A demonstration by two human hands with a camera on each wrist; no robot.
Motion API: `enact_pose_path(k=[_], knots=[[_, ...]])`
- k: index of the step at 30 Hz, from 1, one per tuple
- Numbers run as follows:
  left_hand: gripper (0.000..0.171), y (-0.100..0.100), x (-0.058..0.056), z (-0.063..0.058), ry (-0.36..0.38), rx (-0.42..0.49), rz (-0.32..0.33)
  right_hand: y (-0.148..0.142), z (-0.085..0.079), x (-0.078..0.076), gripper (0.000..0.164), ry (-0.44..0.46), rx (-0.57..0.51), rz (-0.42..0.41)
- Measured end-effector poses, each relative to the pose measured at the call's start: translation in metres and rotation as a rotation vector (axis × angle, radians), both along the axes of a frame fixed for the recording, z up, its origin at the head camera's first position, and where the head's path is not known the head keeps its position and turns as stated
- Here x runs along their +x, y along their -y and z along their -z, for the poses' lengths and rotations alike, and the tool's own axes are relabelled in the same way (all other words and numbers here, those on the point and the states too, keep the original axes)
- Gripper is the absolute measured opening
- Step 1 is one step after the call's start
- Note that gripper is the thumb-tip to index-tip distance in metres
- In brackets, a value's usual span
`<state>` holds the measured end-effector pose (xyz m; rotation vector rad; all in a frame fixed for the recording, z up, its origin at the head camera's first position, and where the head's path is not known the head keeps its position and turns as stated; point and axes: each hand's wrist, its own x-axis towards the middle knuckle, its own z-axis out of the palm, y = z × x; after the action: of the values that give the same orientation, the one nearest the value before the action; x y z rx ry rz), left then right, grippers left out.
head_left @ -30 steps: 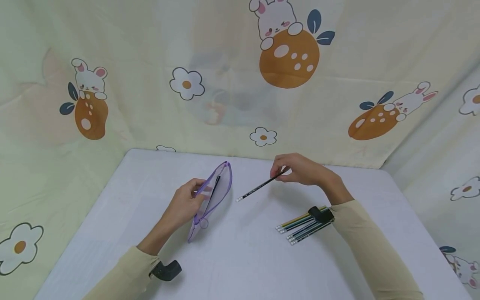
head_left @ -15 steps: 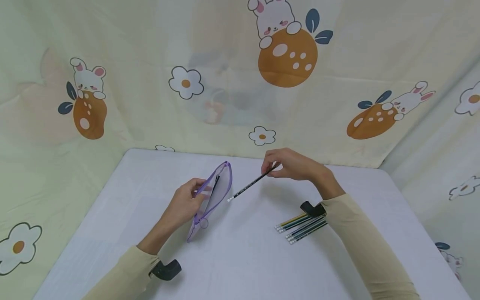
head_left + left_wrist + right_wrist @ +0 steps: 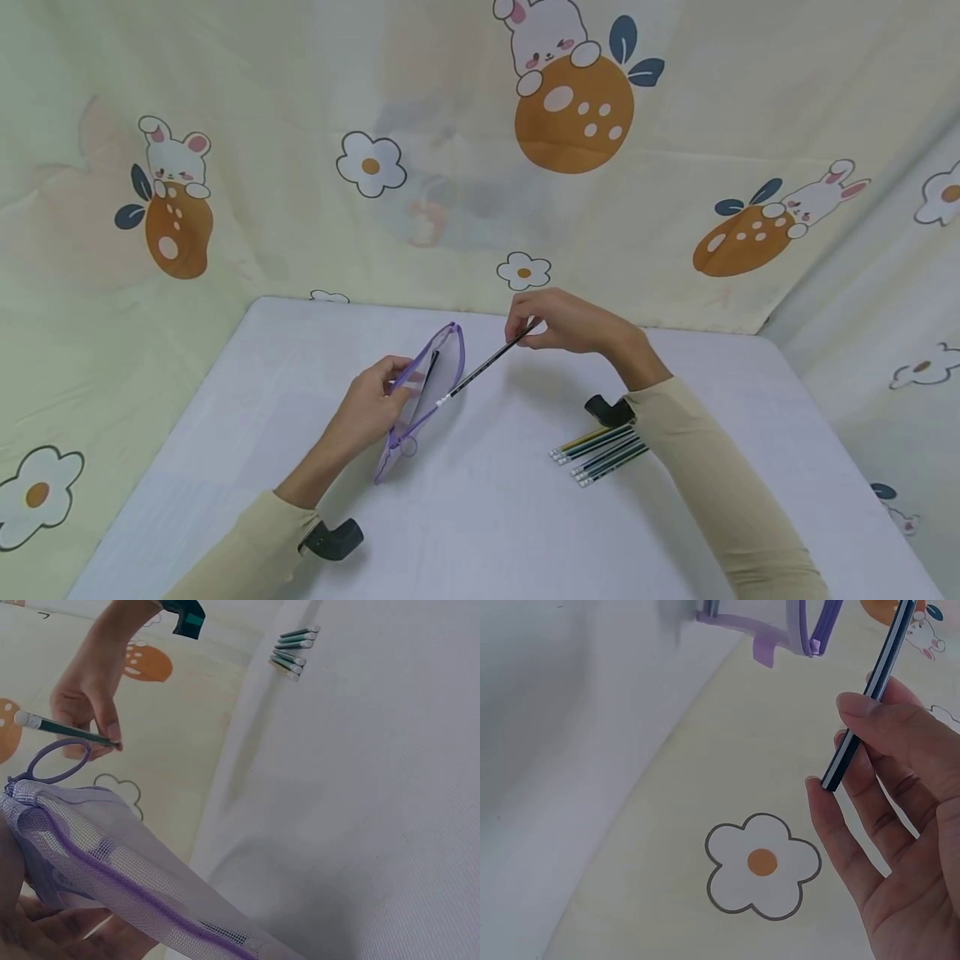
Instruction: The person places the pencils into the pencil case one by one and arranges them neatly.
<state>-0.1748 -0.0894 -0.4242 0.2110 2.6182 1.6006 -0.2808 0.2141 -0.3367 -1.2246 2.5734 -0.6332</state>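
Note:
My left hand (image 3: 372, 402) grips a purple mesh pencil case (image 3: 161, 904) by its side, its zipped mouth spread apart. A purple ring hangs at the zip end. Inside the case lies a dark pencil (image 3: 425, 382), seen through the opening. Between thumb and fingers, my right hand (image 3: 564, 321) pinches another dark striped pencil (image 3: 486, 366) near its unsharpened end. That pencil slants down to the left, and its white eraser end overlaps the case's near rim in the head view. The right wrist view shows the pinch closely, with the flat pencil end (image 3: 840, 766) pointing down.
Several pencils (image 3: 611, 448) lie side by side on the white table (image 3: 480, 525), white erasers facing left, partly under my right sleeve (image 3: 712, 467). A curtain (image 3: 442, 83) printed with rabbits and flowers hangs right behind the table's far edge.
My right hand has moved left and slightly away from me with the pencil, bringing its eraser end from beside the case to its rim. The left hand and case have stayed in place.

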Motion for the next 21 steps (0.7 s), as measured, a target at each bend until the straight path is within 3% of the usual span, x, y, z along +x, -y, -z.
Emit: enact_pose_path(k=[9,21], knots=[[0.036,-0.001,0.001,-0.001,0.007,-0.005,-0.003,0.013,-0.006,0.000,0.019,-0.052,0.027,-0.035],[0.036,-0.002,0.001,-0.002,0.018,0.000,-0.014,0.029,-0.009,-0.002,0.018,-0.203,0.138,-0.012]])
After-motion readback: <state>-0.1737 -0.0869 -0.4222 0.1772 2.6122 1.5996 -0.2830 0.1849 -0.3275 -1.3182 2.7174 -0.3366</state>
